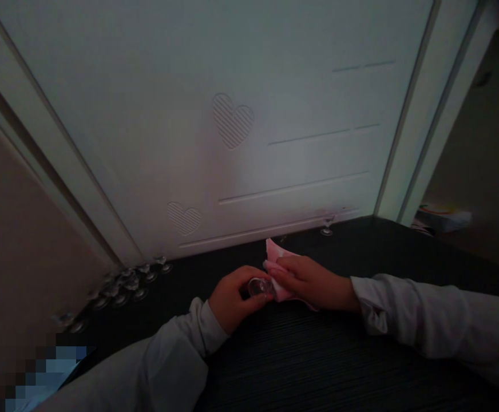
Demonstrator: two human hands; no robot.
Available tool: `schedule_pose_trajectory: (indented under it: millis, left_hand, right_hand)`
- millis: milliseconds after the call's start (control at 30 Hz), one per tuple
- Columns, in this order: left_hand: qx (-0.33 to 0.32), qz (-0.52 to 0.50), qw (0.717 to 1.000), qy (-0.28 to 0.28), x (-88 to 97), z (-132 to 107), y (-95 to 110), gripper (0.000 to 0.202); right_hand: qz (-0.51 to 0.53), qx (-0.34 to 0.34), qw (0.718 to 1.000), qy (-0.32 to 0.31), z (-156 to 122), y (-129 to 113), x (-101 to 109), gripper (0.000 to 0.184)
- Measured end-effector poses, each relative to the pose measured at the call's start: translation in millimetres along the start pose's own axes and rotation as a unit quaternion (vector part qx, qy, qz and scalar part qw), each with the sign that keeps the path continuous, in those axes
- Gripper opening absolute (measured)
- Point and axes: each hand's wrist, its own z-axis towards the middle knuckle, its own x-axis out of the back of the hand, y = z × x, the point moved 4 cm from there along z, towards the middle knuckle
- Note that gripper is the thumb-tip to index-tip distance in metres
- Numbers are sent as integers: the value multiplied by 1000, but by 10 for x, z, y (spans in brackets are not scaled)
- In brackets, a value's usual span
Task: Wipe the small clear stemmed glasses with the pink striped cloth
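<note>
Near the middle of the dark surface, my left hand (234, 298) is closed around a small stemmed glass (258, 288), its round end turned toward me. My right hand (307, 280) grips a pink cloth (278, 252) and presses it against the far end of the glass. Part of the glass is covered by the cloth and fingers. Both hands are close together, just above the dark table (249, 355).
Several small stemmed glasses (125, 286) stand grouped along the left edge. One more glass (327, 226) stands at the back right. Behind the table rises a white panel (155, 126) with carved hearts. A blurred-out bluish patch (56, 372) lies at the lower left.
</note>
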Motion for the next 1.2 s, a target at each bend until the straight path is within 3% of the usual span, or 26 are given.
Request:
schedule_pose_trajectory:
  millis: [167, 433, 700, 833, 1033, 1200]
  left_hand:
    - [69, -139, 988, 20, 4, 12, -52, 15]
    - [112, -232, 965, 54, 19, 16, -117, 25]
    - [110, -148, 983, 23, -28, 1, -141, 24]
    - [87, -60, 994, 2, -32, 1, -116, 24]
    - [75, -35, 997, 0, -12, 30, -115, 22]
    - [79, -46, 996, 2, -17, 33, -105, 22]
  right_hand:
    - [48, -8, 999, -22, 4, -12, 4, 44]
    - [198, -75, 977, 37, -8, 81, 52, 41]
    - [258, -80, 958, 98, -23, 124, 88, 39]
    - [262, -62, 960, 73, -48, 67, 83, 39]
    - [169, 42, 984, 33, -75, -101, 101, 32]
    - [143, 38, 988, 40, -61, -112, 97, 25]
